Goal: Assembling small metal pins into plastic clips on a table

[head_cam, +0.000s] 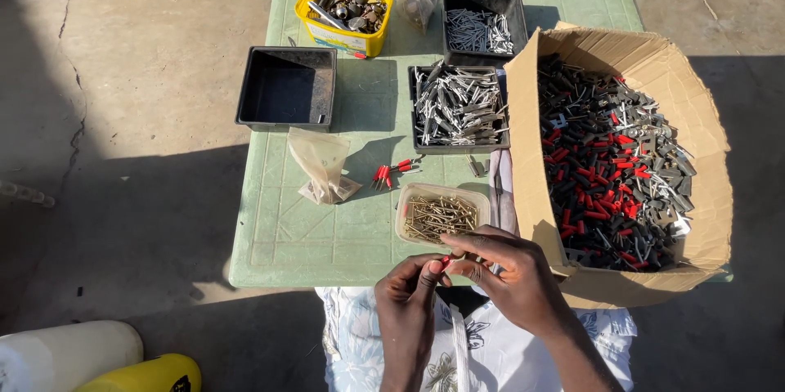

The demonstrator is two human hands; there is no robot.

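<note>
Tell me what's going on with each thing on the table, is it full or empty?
cardboard box: open, heaped with black, red and silver parts.
empty black tray: nothing inside.
middle black tray: full of metal pieces.
far black tray: partly filled.
yellow tub: full of metal bits.
clear tub: holds brass screws.
left hand and right hand: pinching a small red part.

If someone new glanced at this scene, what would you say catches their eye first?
Most striking is the big cardboard box at the right, brimming with black, red and silver small parts. Next come the trays on the green table: a yellow tub of metal pieces at the back and an empty black tray to its left. At the near edge, the left hand and right hand meet over a small red-tipped piece.
</note>
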